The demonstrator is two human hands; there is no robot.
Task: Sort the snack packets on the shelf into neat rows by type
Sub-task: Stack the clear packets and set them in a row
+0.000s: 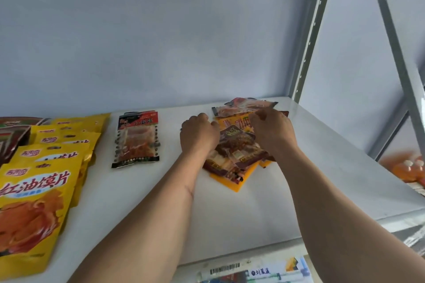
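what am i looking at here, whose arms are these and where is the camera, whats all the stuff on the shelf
There is no machine here. One camera sits on a person's head and looks forward and down, so the two bare arms reaching in are that person's own. The white shelf carries snack packets. On the left lies a sorted row of yellow packets, overlapping one another. In the middle lies a single black and red packet, apart from the rest. On the right is a mixed pile of brown, orange and reddish packets, not yet sorted. The left hand is curled at the pile's left edge, and the right hand is curled over its top. What exactly each hand grips is hidden by the fingers.
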